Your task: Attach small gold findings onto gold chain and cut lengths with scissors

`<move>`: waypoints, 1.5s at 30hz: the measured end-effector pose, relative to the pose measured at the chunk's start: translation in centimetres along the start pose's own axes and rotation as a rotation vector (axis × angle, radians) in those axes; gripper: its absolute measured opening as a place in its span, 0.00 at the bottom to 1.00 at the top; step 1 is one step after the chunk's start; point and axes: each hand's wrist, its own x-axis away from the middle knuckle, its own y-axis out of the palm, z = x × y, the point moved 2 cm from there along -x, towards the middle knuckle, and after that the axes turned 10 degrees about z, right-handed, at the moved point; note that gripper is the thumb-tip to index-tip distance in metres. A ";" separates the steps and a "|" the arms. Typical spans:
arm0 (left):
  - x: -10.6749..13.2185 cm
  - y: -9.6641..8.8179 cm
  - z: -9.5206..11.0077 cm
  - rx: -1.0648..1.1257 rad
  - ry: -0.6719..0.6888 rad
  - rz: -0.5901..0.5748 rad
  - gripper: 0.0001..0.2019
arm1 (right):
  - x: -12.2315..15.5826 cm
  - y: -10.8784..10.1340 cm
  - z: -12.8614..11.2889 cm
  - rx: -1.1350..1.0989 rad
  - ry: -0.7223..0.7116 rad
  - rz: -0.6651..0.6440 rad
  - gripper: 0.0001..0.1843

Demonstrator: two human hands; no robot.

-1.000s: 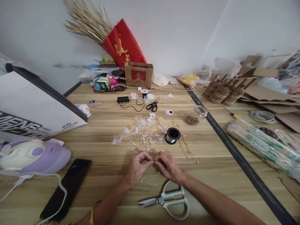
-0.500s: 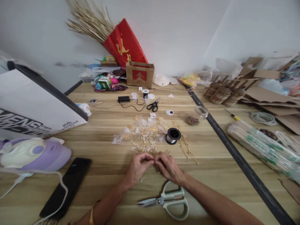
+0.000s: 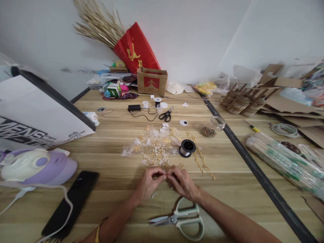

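Observation:
My left hand (image 3: 151, 182) and my right hand (image 3: 181, 181) meet fingertip to fingertip over the wooden table, each closed in a pinch. Whatever lies between the fingertips is too small to make out. Just beyond them spreads a pile of small gold and clear beads (image 3: 157, 153) with little plastic bags. A black spool of thin wire (image 3: 187, 147) stands behind my right hand, and a gold chain (image 3: 199, 158) lies to its right. Large pale-handled scissors (image 3: 181, 219) rest below my hands. A small silvery piece (image 3: 154, 195) lies by my left wrist.
At left are a black phone (image 3: 72, 202), a purple-white device (image 3: 37, 167) and a large white box (image 3: 37, 114). Black scissors (image 3: 166, 114) and a tub of beads (image 3: 209, 131) lie farther back. Wrapped sticks (image 3: 283, 162) lie at right, beyond a black strip (image 3: 243, 157).
The view has shifted very slightly, so things appear a little lower. Both hands keep their pinch at nearly the same spot.

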 end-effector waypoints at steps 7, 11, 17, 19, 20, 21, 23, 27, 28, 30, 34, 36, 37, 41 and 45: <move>0.0 -0.2 0.3 -0.023 0.004 -0.024 0.05 | 0.3 0.2 0.4 -0.012 0.015 -0.016 0.06; 0.0 -0.3 0.4 -0.028 -0.007 -0.036 0.05 | 0.2 0.2 0.2 -0.013 0.019 -0.013 0.05; 0.0 -0.3 0.1 -0.046 0.008 -0.024 0.06 | 0.0 0.0 -0.1 -0.002 -0.003 0.014 0.05; 0.0 -0.4 0.1 -0.051 0.012 -0.006 0.06 | 0.0 0.0 -0.1 0.003 0.007 0.015 0.05; 0.0 -0.4 0.0 -0.052 0.017 0.006 0.06 | 0.0 0.0 -0.1 0.007 0.011 0.014 0.05; 0.0 -0.4 0.1 -0.055 0.024 0.017 0.06 | 0.0 0.0 -0.1 0.013 0.013 0.014 0.05; 0.0 -0.4 0.2 -0.067 0.044 0.044 0.06 | 0.1 0.0 0.0 0.028 0.009 0.021 0.05; 0.1 -0.5 0.6 -0.121 0.100 0.089 0.06 | 0.1 0.1 0.1 0.052 0.002 0.031 0.04; 0.1 -0.5 0.7 -0.132 0.114 0.098 0.06 | 0.1 0.1 0.1 0.053 0.004 0.030 0.04; 0.1 -0.5 0.8 -0.146 0.135 0.105 0.05 | 0.1 0.1 0.0 0.052 0.004 0.035 0.04; 0.2 -0.4 0.7 -0.156 0.152 0.116 0.06 | 0.1 0.1 0.0 0.050 -0.003 0.047 0.04; 0.2 -0.4 0.7 -0.157 0.152 0.123 0.06 | 0.1 0.1 0.0 0.045 0.000 0.041 0.03; 0.2 -0.4 0.7 -0.156 0.151 0.123 0.06 | 0.1 0.1 0.0 0.043 0.000 0.038 0.03; 0.2 -0.5 0.8 -0.156 0.142 0.116 0.05 | 0.1 0.1 0.0 0.041 0.003 0.030 0.04; 0.2 -0.4 0.9 -0.146 0.142 0.110 0.05 | 0.0 0.1 -0.1 0.043 -0.001 0.027 0.05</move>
